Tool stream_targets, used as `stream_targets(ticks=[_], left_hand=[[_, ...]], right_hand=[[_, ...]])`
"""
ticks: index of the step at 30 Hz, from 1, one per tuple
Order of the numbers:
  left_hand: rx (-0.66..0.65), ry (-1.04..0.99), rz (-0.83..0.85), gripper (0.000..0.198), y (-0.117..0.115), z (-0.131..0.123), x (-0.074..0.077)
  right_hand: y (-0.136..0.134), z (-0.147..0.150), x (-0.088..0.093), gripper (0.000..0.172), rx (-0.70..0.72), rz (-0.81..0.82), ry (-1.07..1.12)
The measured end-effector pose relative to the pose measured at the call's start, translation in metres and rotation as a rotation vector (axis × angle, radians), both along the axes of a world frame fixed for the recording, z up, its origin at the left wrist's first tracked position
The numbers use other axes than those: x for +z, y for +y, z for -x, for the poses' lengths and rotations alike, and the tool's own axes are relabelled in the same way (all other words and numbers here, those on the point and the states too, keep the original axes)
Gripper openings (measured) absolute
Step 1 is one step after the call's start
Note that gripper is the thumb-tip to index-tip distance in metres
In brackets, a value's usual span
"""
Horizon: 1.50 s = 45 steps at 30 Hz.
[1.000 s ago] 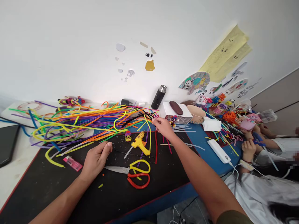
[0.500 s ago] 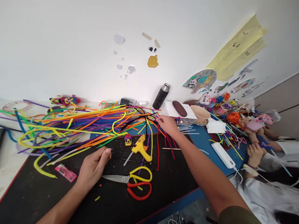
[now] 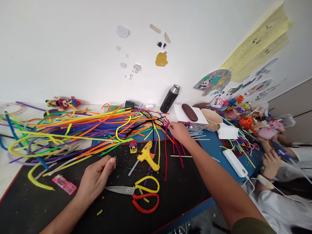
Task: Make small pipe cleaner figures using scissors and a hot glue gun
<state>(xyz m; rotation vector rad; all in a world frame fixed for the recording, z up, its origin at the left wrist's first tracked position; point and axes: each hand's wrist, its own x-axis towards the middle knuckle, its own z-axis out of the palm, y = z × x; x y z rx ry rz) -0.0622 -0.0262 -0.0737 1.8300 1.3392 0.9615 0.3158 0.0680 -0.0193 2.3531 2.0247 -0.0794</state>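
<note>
**Position.** The right hand [image 3: 179, 132] lies behind and to the right of the glue gun [image 3: 148, 156], on the near ends of the stems [image 3: 73, 128]. The stem pile spreads from behind the gun far out to its left. The fingers curl down among red and orange ends; the view does not show whether they close on any one stem. The left hand [image 3: 96, 177] rests to the left of the gun. Its thumb and forefinger are pinched narrow on a thin dark strand [image 3: 121, 164], which runs toward the gun and is hard to follow against the black surface [image 3: 175, 191].

**Procedure, as judged from this layout.**

1. Select one stem by its end only. The stems cross one another thickly behind the gun, so separate the chosen end from its neighbours before pulling.
2. Draw the stem along its own length, low over the surface. A steep lift is likely to drag other stems with it.
3. Route the pull to the right of the gun. Several red stems already lie just right of it and may snag.
4. Treat the gun's nozzle as hot; the view does not show whether it is powered.
5. Hold the left pinch steady so the strand is not lost. The scissors [image 3: 142, 194] lie just in front of the gun, blades toward that hand.
</note>
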Motion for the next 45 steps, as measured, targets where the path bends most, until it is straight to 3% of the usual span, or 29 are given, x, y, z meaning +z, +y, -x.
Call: stream_targets(ticks=[19, 24, 28, 38, 45], left_hand=[[-0.028, 0.036, 0.017, 0.053, 0.002, -0.001, -0.001], [-0.030, 0.031, 0.042, 0.053, 0.002, -0.001, -0.001], [-0.028, 0.029, 0.048, 0.054, 0.003, -0.002, 0.000], [-0.058, 0.033, 0.023, 0.055, 0.003, -0.003, -0.001], [-0.063, 0.034, 0.006, 0.054, 0.000, -0.003, 0.001]], right_hand=[[0.006, 0.009, -0.022, 0.028, -0.012, 0.044, 0.019], [0.009, 0.016, -0.025, 0.020, -0.014, 0.030, 0.040], [0.006, 0.017, -0.010, 0.020, -0.013, -0.014, 0.053], [-0.021, -0.002, 0.059, 0.032, -0.074, -0.164, 0.096], [-0.041, -0.009, 0.072, 0.028, -0.084, -0.192, -0.012]])
